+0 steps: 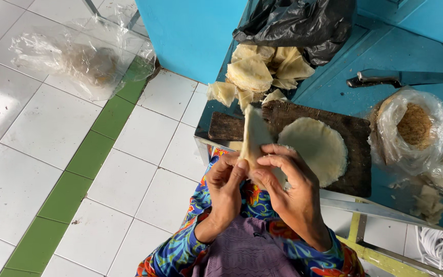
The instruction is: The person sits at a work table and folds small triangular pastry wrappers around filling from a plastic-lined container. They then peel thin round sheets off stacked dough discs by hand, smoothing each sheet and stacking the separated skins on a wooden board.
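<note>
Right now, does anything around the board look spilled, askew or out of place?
A clear plastic bag lies crumpled on the floor tiles, away from the table. Some folded wrappers in the pile overhang the table's edge. The knife lies flat, clear of both hands. Nothing looks spilled.

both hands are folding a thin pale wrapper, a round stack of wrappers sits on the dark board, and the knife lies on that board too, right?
Not quite: in the head view the knife lies on the blue table behind the board, not on it. The rest is right.
</note>
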`<action>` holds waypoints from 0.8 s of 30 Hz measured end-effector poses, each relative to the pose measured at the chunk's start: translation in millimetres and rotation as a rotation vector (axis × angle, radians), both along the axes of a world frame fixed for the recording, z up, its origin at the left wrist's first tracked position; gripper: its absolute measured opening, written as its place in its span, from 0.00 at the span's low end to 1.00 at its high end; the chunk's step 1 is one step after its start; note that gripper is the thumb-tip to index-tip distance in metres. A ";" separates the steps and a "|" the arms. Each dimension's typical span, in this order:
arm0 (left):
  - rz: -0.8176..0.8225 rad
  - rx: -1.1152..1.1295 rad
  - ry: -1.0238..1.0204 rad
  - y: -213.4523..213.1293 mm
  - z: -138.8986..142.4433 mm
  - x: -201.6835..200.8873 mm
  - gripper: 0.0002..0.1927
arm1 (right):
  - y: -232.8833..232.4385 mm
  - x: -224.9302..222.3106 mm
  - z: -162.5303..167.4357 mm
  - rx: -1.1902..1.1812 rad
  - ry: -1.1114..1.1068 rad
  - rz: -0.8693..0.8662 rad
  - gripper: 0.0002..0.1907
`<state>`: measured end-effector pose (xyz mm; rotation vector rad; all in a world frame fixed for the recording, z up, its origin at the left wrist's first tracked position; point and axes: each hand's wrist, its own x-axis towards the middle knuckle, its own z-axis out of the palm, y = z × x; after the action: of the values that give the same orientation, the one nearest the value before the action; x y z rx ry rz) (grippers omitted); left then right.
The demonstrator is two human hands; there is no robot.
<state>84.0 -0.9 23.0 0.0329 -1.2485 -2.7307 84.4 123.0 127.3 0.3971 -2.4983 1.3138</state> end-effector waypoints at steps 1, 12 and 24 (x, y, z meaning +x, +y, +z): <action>-0.015 -0.008 0.018 1.6 0.7 3.2 0.06 | 2.2 2.2 -3.5 0.014 0.029 -0.004 0.12; -0.077 -0.151 0.051 15.0 6.2 16.1 0.02 | 20.3 26.0 -19.3 -0.035 0.003 -0.112 0.07; -0.078 -0.170 0.056 17.3 1.2 18.6 0.04 | 40.2 24.9 -43.1 -0.383 -0.254 0.000 0.09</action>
<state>102.6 16.5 24.1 -0.1115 -1.4908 -2.6580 109.3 163.2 84.1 0.1497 -2.3512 1.8969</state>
